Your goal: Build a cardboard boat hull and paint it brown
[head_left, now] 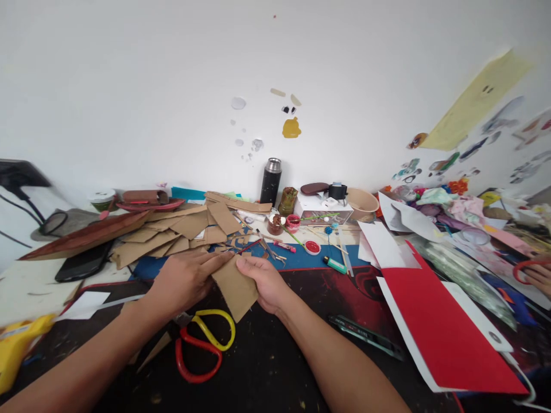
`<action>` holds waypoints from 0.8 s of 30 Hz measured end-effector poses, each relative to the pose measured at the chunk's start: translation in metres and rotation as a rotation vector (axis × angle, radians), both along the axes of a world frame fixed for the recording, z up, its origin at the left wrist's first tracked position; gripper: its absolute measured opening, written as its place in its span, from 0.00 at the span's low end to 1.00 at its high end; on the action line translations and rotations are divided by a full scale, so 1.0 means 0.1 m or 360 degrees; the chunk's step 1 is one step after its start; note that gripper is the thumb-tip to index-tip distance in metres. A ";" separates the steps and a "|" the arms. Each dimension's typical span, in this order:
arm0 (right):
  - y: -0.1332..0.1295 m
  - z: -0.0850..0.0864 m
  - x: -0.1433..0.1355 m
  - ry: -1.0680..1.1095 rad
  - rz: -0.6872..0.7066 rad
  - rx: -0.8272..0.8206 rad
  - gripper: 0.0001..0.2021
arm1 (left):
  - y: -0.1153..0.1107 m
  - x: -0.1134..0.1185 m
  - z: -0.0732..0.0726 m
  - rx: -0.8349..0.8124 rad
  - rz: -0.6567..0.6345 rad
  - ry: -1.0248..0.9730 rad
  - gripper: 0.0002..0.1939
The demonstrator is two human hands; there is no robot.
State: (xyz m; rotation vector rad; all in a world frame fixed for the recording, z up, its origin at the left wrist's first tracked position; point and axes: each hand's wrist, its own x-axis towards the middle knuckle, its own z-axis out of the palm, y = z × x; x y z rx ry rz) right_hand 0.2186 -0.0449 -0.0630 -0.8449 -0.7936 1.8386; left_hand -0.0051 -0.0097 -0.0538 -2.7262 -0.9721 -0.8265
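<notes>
A small piece of brown cardboard point(236, 290) is held up between my two hands, above the dark mat. My right hand point(267, 282) grips its upper right side, with the thumb lying on the face. At the upper left edge, the fingers of my left hand point(183, 279) are closed against the cardboard; their undersides are hidden. Just beyond the fingertips is a thin dark red stick point(250, 246); I cannot tell whether it is touched. Below my left hand lie scissors point(198, 357) with one red and one yellow handle loop, their blades partly under my forearm.
Cut cardboard pieces point(172, 232) are heaped at the back left. A black flask point(271, 182) stands by the wall. On the right lie a utility knife point(365, 337) and a red sheet point(447, 327). A yellow glue gun point(21, 347) sits far left. Another person's hand point(540, 276) shows far right.
</notes>
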 end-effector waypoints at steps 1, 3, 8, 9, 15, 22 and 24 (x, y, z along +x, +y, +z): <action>-0.01 0.01 0.00 -0.0003 -0.0003 0.0012 0.29 | 0.00 0.00 0.00 -0.0027 0.0008 -0.0015 0.30; -0.01 0.02 -0.01 0.0003 -0.0012 0.0031 0.28 | -0.02 0.02 0.01 -0.0060 0.0030 -0.0048 0.30; 0.00 0.07 0.02 0.0049 -0.0018 0.0000 0.26 | -0.03 0.05 0.14 -0.0283 0.0084 -0.0112 0.30; 0.01 0.07 0.04 0.0059 -0.0023 -0.0011 0.27 | -0.02 0.06 0.17 -0.0378 0.0121 -0.0151 0.30; 0.07 0.08 0.10 0.0070 -0.0092 -0.0003 0.29 | 0.05 0.08 0.28 -0.0716 0.0185 -0.0269 0.21; 0.04 0.06 0.10 0.0099 0.0064 0.0001 0.30 | 0.03 0.06 0.33 -0.0547 0.0198 -0.0245 0.20; 0.04 0.06 0.09 0.0091 0.0067 0.0014 0.30 | 0.02 0.06 0.34 -0.0554 0.0218 -0.0232 0.20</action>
